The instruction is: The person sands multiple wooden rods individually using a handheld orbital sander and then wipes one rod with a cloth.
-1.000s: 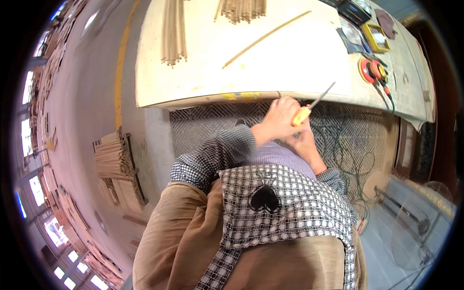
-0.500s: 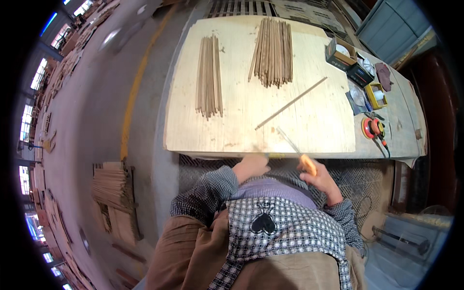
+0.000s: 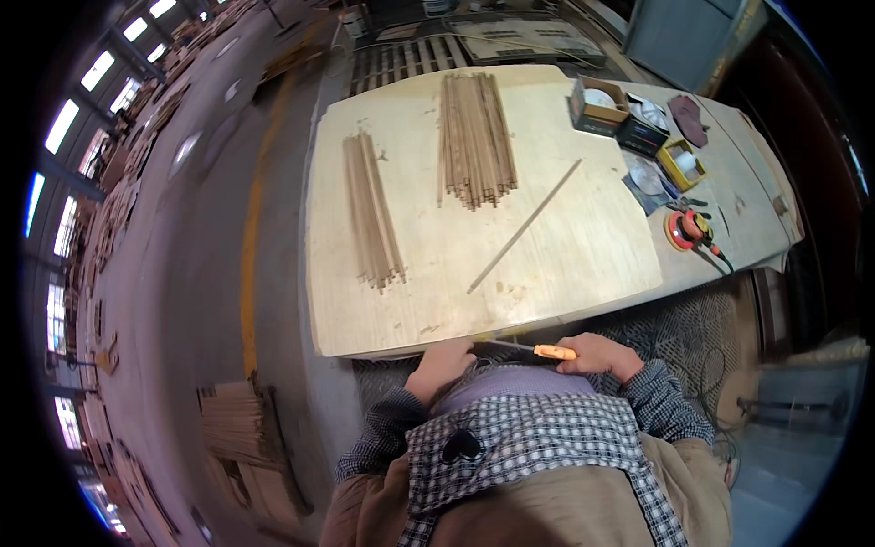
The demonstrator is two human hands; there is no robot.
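My right hand (image 3: 594,354) is closed around the handle of an orange-handled tool (image 3: 554,352) with a long, narrow metal shaft; its exact kind I cannot make out. The shaft points left, toward my left hand (image 3: 441,368). That hand is curled in front of my waist, close to the table's front edge, and what lies in its fingers is hidden. On the pale wooden board (image 3: 428,314) covering the table, a single thin wood strip (image 3: 525,225) lies slantwise. Beyond it are a larger bundle of strips (image 3: 478,141) and a smaller one (image 3: 372,211) to the left.
To the right are an orange-red sander (image 3: 690,230), a yellow box (image 3: 682,164), cardboard boxes (image 3: 599,107) of discs and a dark cloth (image 3: 688,120). A stack of wood strips (image 3: 239,419) stands on the floor at left, near a yellow floor line (image 3: 251,273).
My right hand has lowered the orange-handled tool from over the board, its shaft now nearly level and pointing left. The view has tilted and shifted, so the table sits lower.
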